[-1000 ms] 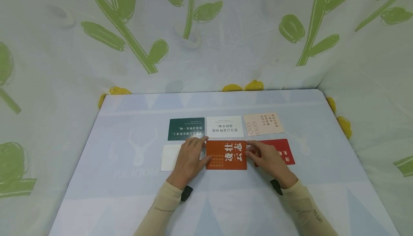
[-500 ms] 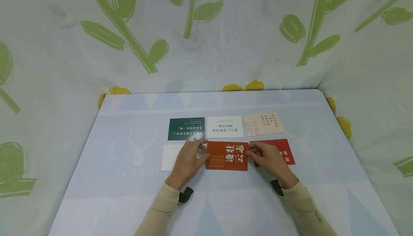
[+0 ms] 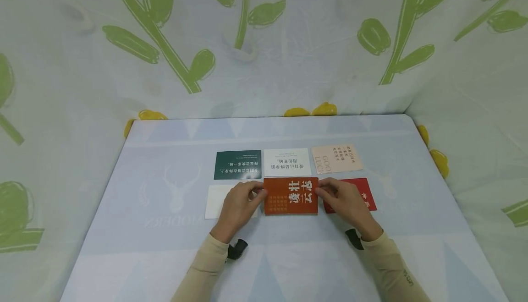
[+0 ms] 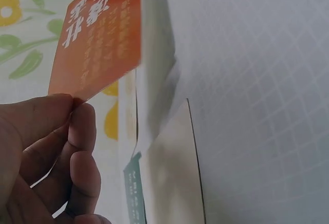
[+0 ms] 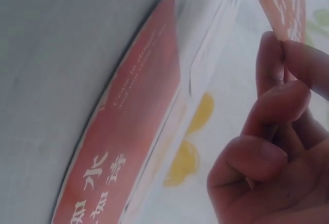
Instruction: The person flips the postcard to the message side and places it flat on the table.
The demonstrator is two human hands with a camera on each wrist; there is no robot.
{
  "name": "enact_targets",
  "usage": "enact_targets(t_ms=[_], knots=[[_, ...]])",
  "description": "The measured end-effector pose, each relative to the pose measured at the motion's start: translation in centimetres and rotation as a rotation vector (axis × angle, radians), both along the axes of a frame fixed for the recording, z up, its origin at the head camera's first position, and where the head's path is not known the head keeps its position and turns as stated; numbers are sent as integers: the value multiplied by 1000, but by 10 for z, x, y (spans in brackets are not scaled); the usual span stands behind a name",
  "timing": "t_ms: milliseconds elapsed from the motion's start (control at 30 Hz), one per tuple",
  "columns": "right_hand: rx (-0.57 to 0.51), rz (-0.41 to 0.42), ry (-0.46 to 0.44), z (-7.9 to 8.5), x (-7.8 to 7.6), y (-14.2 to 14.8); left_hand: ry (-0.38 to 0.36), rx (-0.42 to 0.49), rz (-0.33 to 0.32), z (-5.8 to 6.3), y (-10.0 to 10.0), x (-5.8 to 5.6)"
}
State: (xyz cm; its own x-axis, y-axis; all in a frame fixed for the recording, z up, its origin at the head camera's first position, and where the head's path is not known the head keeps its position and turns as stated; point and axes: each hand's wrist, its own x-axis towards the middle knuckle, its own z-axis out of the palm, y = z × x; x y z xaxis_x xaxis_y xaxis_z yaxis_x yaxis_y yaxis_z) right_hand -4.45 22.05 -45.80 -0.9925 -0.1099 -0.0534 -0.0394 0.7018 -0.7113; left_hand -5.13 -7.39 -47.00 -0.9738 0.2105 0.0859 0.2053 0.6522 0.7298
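Observation:
An orange card (image 3: pixel 284 195) with large white characters is held up between both hands, raised off the table as the wrist views show. My left hand (image 3: pixel 239 205) pinches its left edge between thumb and fingers. At the opposite edge, my right hand (image 3: pixel 346 201) pinches it the same way. Beneath the left hand lies a white card (image 3: pixel 215 201), partly covered. A red card (image 5: pixel 123 100) with white lettering lies under the right hand, which hides part of it in the head view.
Behind the hands, a row of cards lies on the table (image 3: pixel 165 247): a dark green card (image 3: pixel 238 164), a white card with dark characters (image 3: pixel 287 162) and a pale pink card (image 3: pixel 337 158). A leaf-patterned cloth (image 3: pixel 288 63) hangs behind the table.
The orange card, flat between the hands a second ago, has been lifted off the table. The left hand's fingers moved from resting beside it to pinching its left edge.

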Motion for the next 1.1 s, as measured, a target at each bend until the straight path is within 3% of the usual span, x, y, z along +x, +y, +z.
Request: enact_targets(t_ms=[767,1100], knots=[[14,8,-4,0,3,-4,-21,-20,29,0,-2,4],[7,16,55,-1,6,-3,-38,11,35,2,-1,6]])
